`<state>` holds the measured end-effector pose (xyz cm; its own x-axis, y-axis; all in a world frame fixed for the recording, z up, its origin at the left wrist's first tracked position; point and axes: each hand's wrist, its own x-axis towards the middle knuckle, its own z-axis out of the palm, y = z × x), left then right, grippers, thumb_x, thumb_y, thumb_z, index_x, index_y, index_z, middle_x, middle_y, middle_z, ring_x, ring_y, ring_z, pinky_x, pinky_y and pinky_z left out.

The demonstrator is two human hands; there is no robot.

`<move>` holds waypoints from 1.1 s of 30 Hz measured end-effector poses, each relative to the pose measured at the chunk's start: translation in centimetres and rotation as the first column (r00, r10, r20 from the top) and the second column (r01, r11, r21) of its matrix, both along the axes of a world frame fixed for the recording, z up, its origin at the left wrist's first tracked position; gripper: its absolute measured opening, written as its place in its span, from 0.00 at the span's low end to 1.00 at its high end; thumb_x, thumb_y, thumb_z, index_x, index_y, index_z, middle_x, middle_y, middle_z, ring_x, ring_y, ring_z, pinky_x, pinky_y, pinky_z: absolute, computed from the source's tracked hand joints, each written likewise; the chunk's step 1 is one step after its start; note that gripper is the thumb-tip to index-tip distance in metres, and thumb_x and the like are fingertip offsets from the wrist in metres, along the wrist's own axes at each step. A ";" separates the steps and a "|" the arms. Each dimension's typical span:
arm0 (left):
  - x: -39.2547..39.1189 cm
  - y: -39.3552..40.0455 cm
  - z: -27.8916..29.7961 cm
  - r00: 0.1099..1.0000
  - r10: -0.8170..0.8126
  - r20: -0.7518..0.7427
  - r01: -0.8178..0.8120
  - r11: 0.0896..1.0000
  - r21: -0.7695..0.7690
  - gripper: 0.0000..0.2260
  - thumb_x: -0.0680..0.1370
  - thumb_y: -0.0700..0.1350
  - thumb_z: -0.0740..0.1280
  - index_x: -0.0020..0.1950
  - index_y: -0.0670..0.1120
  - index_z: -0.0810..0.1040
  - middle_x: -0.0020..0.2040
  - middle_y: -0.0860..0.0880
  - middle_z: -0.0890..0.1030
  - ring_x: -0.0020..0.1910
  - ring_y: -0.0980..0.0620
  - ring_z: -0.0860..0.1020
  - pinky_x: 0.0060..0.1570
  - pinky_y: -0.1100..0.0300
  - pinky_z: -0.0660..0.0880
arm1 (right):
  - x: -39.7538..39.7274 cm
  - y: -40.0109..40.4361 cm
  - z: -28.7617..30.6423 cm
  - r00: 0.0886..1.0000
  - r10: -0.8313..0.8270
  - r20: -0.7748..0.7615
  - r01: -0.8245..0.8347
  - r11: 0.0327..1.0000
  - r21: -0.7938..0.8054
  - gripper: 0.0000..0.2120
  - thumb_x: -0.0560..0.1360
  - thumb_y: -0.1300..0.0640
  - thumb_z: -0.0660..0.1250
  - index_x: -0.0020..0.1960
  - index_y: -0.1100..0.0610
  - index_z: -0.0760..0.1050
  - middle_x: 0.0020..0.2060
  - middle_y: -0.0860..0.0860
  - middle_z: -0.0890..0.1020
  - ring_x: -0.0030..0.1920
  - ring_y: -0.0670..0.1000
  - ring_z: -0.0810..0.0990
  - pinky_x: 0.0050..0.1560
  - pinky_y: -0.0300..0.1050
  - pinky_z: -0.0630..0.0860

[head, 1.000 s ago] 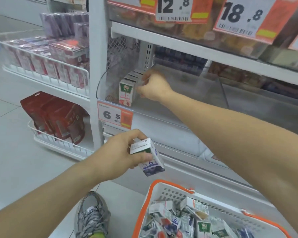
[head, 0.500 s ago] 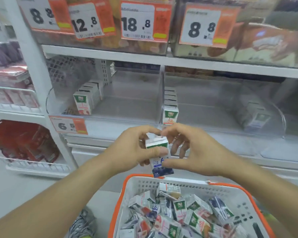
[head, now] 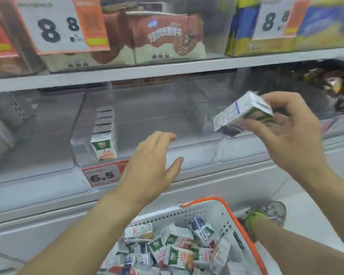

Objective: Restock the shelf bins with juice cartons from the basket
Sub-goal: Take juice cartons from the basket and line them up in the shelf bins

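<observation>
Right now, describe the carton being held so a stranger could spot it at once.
Find the clear shelf bins above the orange-rimmed basket. At the right, the right hand pinches one carton in the air. It alone is tilted on its side, clear of both bins and basket.

White shelf, clear bins, one carton row.

1. Price tag on the shelf edge, just left of my left hand: reads "6.5".
2. Front carton in the bin above that tag: "08" on its face.
3. Upper shelf, above and left of the tag: big card reading "8.8".
4. Far upper right of the tag: second card, "8." plus a partly cut-off digit.
</observation>
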<state>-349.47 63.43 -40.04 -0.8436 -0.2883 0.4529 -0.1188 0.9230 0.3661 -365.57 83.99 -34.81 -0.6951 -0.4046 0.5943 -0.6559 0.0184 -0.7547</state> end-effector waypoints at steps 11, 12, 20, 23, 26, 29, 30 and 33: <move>-4.5 0.8 -2.5 0.993 0.084 0.084 -0.064 0.975 -0.212 0.15 0.72 0.54 0.73 0.57 0.54 0.77 0.41 0.58 0.79 0.39 0.50 0.80 0.43 0.54 0.74 | -12.8 -4.8 -3.7 0.989 -0.145 -0.042 0.138 0.753 0.643 0.22 0.66 0.54 0.81 0.55 0.53 0.75 0.45 0.49 0.78 0.40 0.48 0.78 0.36 0.37 0.70; -4.4 0.8 -2.6 0.994 0.079 0.076 -0.062 0.976 -0.210 0.15 0.72 0.53 0.74 0.57 0.53 0.77 0.41 0.58 0.79 0.39 0.50 0.79 0.43 0.53 0.74 | -13.4 -5.6 -3.8 0.991 -0.126 -0.048 0.125 0.717 0.686 0.23 0.66 0.54 0.81 0.57 0.54 0.76 0.46 0.50 0.79 0.43 0.51 0.78 0.39 0.40 0.71; -3.8 0.5 -2.7 0.991 0.074 0.114 -0.032 0.942 -0.335 0.17 0.74 0.52 0.66 0.62 0.51 0.74 0.44 0.54 0.78 0.45 0.48 0.79 0.44 0.52 0.72 | -14.4 -9.0 -5.1 0.994 -0.108 0.000 0.070 0.647 0.759 0.28 0.68 0.52 0.78 0.64 0.59 0.72 0.57 0.57 0.78 0.52 0.56 0.76 0.47 0.43 0.69; -3.6 0.2 -2.6 0.985 0.067 0.159 -0.009 0.940 -0.341 0.20 0.74 0.53 0.63 0.65 0.50 0.73 0.47 0.53 0.79 0.47 0.47 0.78 0.46 0.52 0.71 | -13.7 -7.2 -4.2 0.989 -0.149 -0.011 0.113 0.699 0.706 0.30 0.68 0.52 0.79 0.65 0.58 0.71 0.57 0.55 0.78 0.54 0.56 0.78 0.50 0.45 0.72; -3.2 -0.3 -2.6 0.990 0.015 0.140 0.024 0.962 -0.273 0.21 0.76 0.52 0.63 0.68 0.47 0.71 0.55 0.50 0.78 0.54 0.46 0.76 0.52 0.52 0.69 | -11.2 -4.5 -3.0 0.958 -0.233 -0.165 0.285 0.829 0.481 0.12 0.72 0.57 0.73 0.54 0.55 0.75 0.49 0.51 0.80 0.47 0.52 0.80 0.51 0.44 0.75; -2.8 -0.3 -1.4 0.995 -0.044 -0.095 0.027 0.985 -0.173 0.15 0.76 0.44 0.65 0.62 0.43 0.75 0.55 0.47 0.78 0.54 0.45 0.75 0.54 0.49 0.71 | -6.3 -1.6 -3.5 0.958 -0.213 -0.194 0.255 0.938 0.233 0.05 0.73 0.63 0.69 0.45 0.55 0.75 0.40 0.47 0.79 0.38 0.44 0.77 0.43 0.32 0.73; -2.7 0.0 -0.9 0.980 -0.058 -0.192 0.023 0.984 -0.178 0.12 0.75 0.41 0.65 0.58 0.41 0.77 0.52 0.46 0.79 0.52 0.45 0.75 0.52 0.49 0.72 | -4.5 -0.8 -4.2 0.971 -0.178 -0.162 0.210 0.955 0.208 0.05 0.73 0.64 0.69 0.44 0.55 0.75 0.39 0.47 0.79 0.37 0.44 0.78 0.40 0.30 0.72; -2.6 1.9 -0.6 0.950 -0.143 -0.276 0.102 0.982 -0.157 0.07 0.74 0.37 0.65 0.51 0.41 0.78 0.43 0.49 0.78 0.42 0.48 0.75 0.45 0.54 0.73 | -1.0 1.0 -8.1 1.000 -0.003 0.018 -0.003 0.939 0.344 0.06 0.73 0.63 0.71 0.43 0.54 0.76 0.36 0.46 0.81 0.37 0.45 0.79 0.38 0.32 0.73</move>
<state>-352.07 65.30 -40.67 -0.6983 -0.1078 0.7077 0.0891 0.9678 0.2354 -366.55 84.96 -42.90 -0.7042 -0.5822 0.4064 -0.6425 0.2792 -0.7136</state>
